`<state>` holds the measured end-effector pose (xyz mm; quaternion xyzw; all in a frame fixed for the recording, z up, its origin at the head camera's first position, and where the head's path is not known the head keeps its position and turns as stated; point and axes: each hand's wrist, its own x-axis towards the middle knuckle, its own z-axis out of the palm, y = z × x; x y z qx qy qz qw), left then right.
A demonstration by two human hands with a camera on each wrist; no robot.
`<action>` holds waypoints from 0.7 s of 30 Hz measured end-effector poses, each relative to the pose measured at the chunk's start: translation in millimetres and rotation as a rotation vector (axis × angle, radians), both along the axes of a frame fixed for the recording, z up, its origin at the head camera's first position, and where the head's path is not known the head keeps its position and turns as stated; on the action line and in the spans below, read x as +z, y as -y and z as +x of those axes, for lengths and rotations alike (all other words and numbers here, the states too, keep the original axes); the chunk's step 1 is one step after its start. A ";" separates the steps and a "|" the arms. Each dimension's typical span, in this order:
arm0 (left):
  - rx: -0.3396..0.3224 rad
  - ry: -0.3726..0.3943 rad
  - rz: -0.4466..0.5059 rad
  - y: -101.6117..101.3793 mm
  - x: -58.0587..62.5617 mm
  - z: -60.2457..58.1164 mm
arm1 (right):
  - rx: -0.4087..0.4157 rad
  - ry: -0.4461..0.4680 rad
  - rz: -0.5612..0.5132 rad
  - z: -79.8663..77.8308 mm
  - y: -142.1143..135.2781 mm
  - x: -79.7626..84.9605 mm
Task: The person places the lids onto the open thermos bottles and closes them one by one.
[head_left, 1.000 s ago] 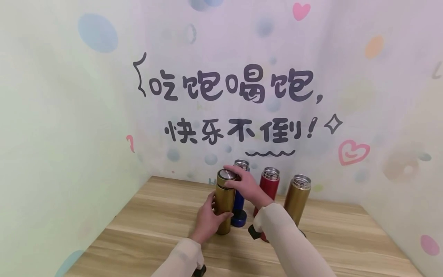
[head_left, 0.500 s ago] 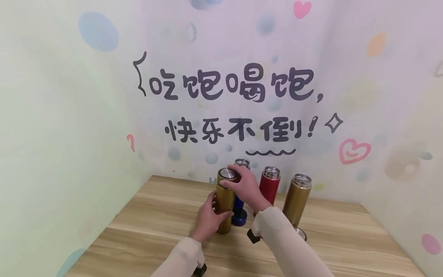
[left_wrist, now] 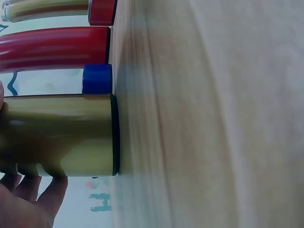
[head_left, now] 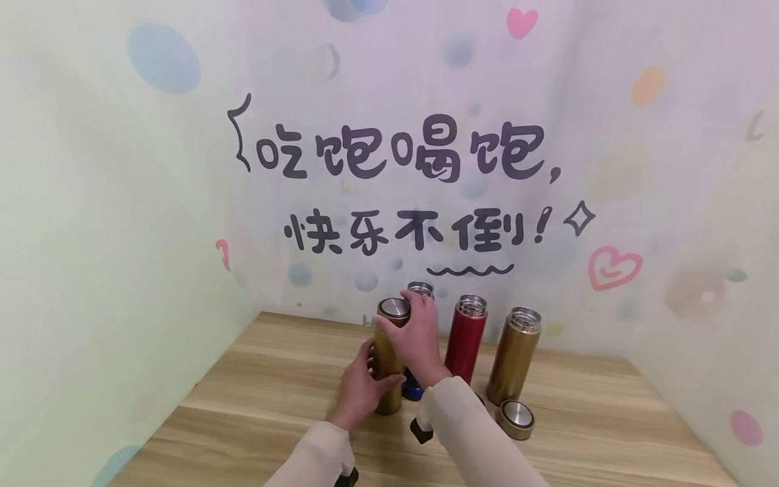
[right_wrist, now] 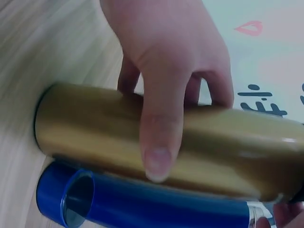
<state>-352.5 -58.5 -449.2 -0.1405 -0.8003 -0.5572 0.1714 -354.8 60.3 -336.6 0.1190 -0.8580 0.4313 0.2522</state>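
Note:
A gold vacuum flask [head_left: 387, 362] stands upright on the wooden table, its gold lid [head_left: 393, 309] with a silver top sitting on its mouth. My left hand [head_left: 356, 393] grips the body, thumb on the near side, as the right wrist view also shows for the flask [right_wrist: 104, 128]. With thumb and fingers my right hand [head_left: 418, 337] pinches the lid. Behind the held flask stands a lidless blue flask [right_wrist: 166, 205], mostly hidden in the head view. A blue lid [right_wrist: 50, 192] lies at its foot.
Right of my hands stand a lidless red flask [head_left: 466, 338] and a lidless gold flask [head_left: 514, 355]. A second gold lid [head_left: 516, 419] lies before the latter. The left wrist view shows a red lid [left_wrist: 102, 12]. A printed cloth wall [head_left: 389, 81] rises behind the table.
My right hand has turned at the lid, and its wrist and forearm have swung left, uncovering the red flask and the second gold lid. My left hand keeps its grip.

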 end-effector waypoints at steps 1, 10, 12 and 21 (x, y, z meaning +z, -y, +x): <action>-0.001 0.000 0.001 -0.6 0.3 -0.1 | 0.030 0.017 -0.002 -1.1 -2.4 0.0; 0.029 0.021 0.003 -2.5 0.6 -4.3 | 0.383 0.199 -0.095 -9.3 -35.1 7.0; 0.025 0.042 0.010 -3.0 1.4 -3.8 | 0.398 0.212 -0.089 -11.8 -39.5 8.0; 0.028 0.066 0.013 -4.5 0.8 -2.5 | 0.342 0.212 -0.061 -14.2 -38.8 7.3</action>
